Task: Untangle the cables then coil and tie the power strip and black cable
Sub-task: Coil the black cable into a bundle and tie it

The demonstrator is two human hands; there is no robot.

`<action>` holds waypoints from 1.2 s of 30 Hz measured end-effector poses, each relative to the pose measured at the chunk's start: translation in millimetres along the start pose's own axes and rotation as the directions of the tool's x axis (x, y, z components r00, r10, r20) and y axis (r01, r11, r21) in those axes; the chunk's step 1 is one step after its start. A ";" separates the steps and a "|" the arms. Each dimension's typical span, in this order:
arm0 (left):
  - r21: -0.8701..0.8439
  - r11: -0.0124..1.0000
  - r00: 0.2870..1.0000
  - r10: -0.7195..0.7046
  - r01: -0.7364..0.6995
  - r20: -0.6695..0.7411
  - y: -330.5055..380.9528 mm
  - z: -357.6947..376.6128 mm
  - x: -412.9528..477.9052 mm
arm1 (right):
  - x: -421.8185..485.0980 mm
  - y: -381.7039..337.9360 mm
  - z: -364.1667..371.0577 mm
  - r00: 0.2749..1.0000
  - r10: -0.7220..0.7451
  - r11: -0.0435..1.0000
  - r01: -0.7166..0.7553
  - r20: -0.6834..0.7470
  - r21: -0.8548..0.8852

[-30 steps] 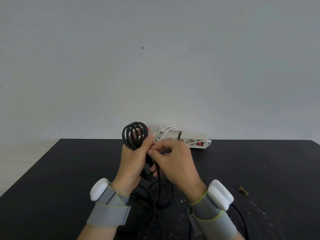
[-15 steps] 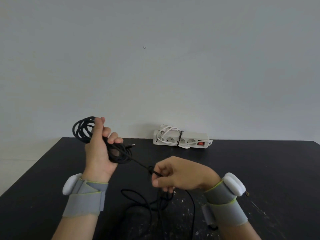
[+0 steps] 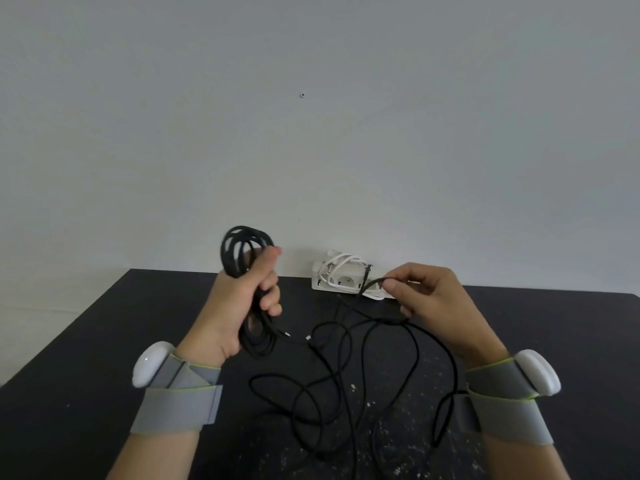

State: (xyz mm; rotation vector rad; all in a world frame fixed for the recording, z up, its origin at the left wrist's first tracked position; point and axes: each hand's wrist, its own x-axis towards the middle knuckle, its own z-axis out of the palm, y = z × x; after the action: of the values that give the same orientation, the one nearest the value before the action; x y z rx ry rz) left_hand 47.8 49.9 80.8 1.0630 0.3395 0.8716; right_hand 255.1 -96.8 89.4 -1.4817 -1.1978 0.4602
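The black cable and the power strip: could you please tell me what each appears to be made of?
Black cable: dull, glint-free and limp, so likely a matte rubber or braided jacket; the weave cannot be resolved. Power strip: smooth white hard plastic by the look, with rigid moulded edges and socket recesses; its white cord looks like slightly glossy plastic sheathing.
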 end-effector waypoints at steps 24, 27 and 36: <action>0.361 0.932 0.977 -0.103 0.030 0.186 -40.1 38.8 -10.2 | -7.8 -29.2 74.8 0.961 -0.192 0.977 0.207 -0.199 0.058; 0.241 0.968 0.996 -0.082 0.071 0.039 -39.9 40.1 -9.5 | -4.0 -23.2 66.1 0.987 -0.097 0.984 0.114 -0.128 0.134; 0.059 0.998 0.982 0.038 -0.027 -0.183 -34.1 41.4 -5.8 | 1.8 -13.5 52.5 0.988 0.015 0.994 0.002 -0.153 0.113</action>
State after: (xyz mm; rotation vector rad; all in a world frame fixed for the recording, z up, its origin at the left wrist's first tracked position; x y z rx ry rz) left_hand 85.6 13.0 70.0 1.0449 0.5055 0.9975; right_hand 207.7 -70.8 86.2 -1.3985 -1.0299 0.4034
